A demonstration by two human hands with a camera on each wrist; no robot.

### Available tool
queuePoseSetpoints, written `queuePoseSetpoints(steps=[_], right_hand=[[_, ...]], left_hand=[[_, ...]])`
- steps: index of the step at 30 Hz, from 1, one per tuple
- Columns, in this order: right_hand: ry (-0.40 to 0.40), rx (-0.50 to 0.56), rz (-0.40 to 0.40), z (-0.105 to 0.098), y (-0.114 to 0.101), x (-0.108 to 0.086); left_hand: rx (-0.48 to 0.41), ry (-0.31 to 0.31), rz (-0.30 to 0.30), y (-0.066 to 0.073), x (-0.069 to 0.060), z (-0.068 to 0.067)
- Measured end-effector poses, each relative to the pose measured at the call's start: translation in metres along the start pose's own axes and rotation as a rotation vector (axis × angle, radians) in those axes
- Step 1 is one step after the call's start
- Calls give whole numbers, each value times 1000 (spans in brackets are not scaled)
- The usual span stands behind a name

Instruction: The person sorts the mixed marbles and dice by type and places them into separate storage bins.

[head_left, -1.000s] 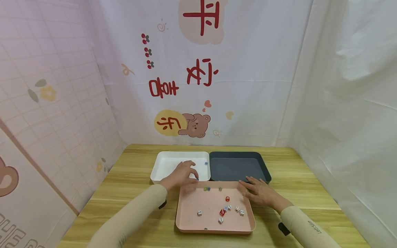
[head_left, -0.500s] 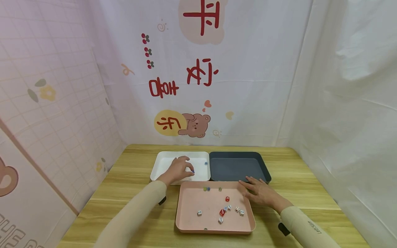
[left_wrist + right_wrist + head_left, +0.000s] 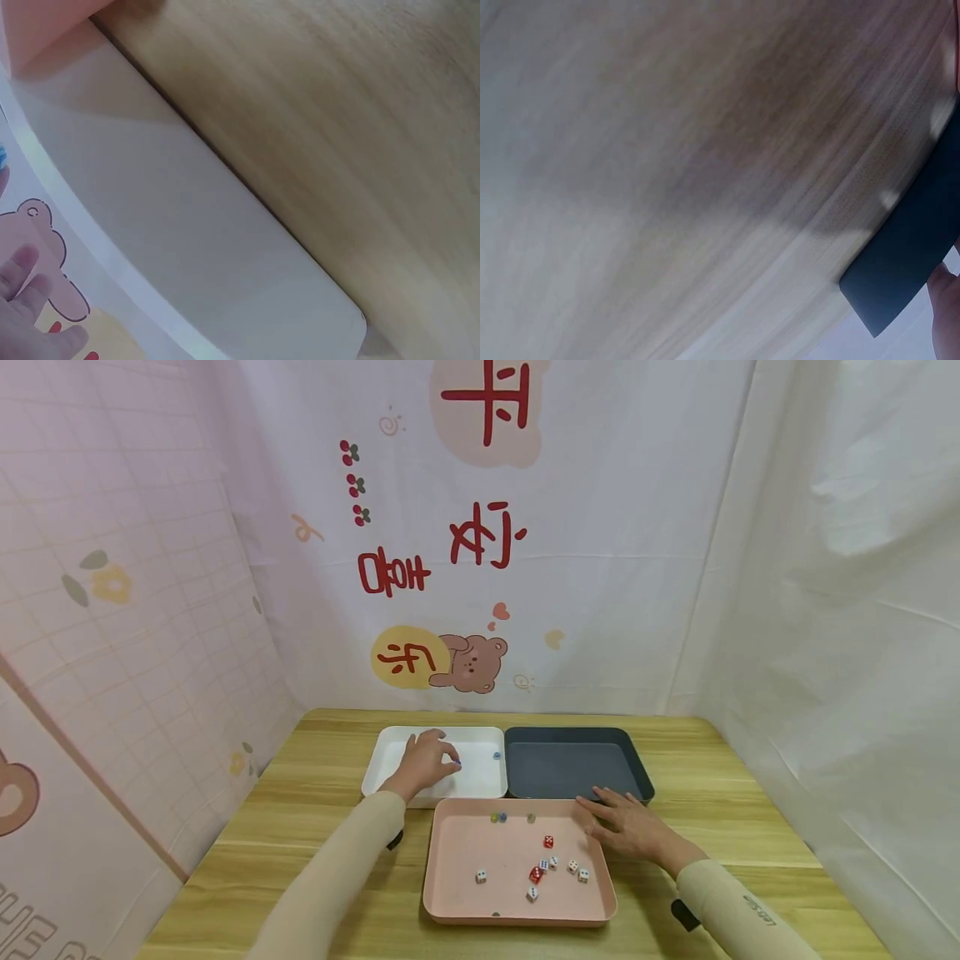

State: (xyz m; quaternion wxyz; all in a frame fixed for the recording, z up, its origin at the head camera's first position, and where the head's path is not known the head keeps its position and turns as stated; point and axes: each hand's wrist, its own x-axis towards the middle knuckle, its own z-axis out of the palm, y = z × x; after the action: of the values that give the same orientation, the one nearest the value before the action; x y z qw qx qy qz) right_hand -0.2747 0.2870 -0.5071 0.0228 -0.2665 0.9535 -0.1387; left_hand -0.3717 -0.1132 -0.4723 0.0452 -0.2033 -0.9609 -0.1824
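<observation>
My left hand (image 3: pixel 422 764) is over the white tray (image 3: pixel 476 783), pinching a small blue marble (image 3: pixel 458 763) between thumb and index finger. At the left edge of the left wrist view, a sliver of that marble (image 3: pixel 2 157) shows blue and white streaks. Another bluish marble (image 3: pixel 497 756) lies by the white tray's right wall. My right hand (image 3: pixel 630 827) has its fingers spread at the far right corner of the pink tray (image 3: pixel 450 897), beside the dark tray's near edge. Several white dice (image 3: pixel 572 867), two red dice (image 3: pixel 548 842) and several marbles (image 3: pixel 502 817) lie in the pink tray.
A dark grey tray (image 3: pixel 573 768) stands against the white tray's right side, both behind the pink one. All three are on a wood-grain table (image 3: pixel 712 793). White printed cloth (image 3: pixel 615 568) hangs behind and at both sides.
My left hand, pinching the blue marble, has moved left and away from me, from the pink tray's far edge to over the white tray. My right hand has stayed put.
</observation>
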Motion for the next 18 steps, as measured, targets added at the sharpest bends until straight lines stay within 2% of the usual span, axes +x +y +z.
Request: queuePoseSetpoints(steps=[10,18], right_hand=[[13,-12,-12,2,3,1],[26,-9,-22,2,2,0]], left_hand=[[2,56,-48,-1,4,3],[5,51,-58,-4,2,3]])
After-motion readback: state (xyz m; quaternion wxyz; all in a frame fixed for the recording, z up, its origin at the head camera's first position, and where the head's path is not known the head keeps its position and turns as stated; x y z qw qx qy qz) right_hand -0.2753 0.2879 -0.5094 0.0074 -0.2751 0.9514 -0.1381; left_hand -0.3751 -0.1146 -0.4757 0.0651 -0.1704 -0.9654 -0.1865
